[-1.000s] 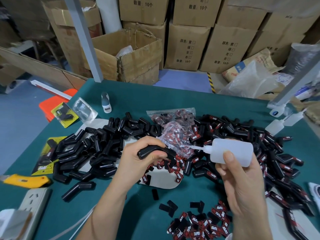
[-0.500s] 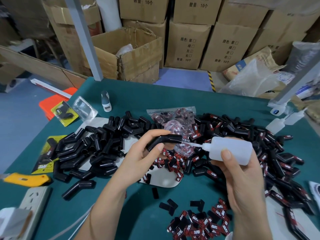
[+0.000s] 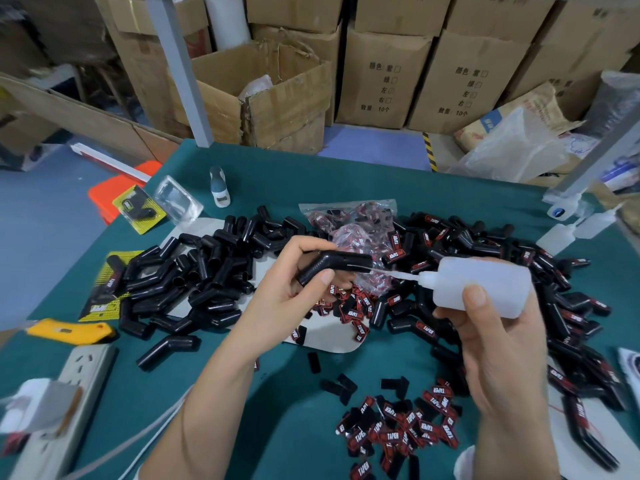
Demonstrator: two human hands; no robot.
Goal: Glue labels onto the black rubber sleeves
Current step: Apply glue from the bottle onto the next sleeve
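Against the sleeve (image 3: 334, 265), the nozzle (image 3: 394, 274) now touches.

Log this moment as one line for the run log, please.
step: applying glue | left hand: holds black rubber sleeve | right hand: grips glue bottle, nozzle at sleeve | label: not yet on

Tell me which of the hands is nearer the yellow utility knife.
Left. The left hand grips a sleeve right of the yellow utility knife; the right hand with the glue bottle is farther right.
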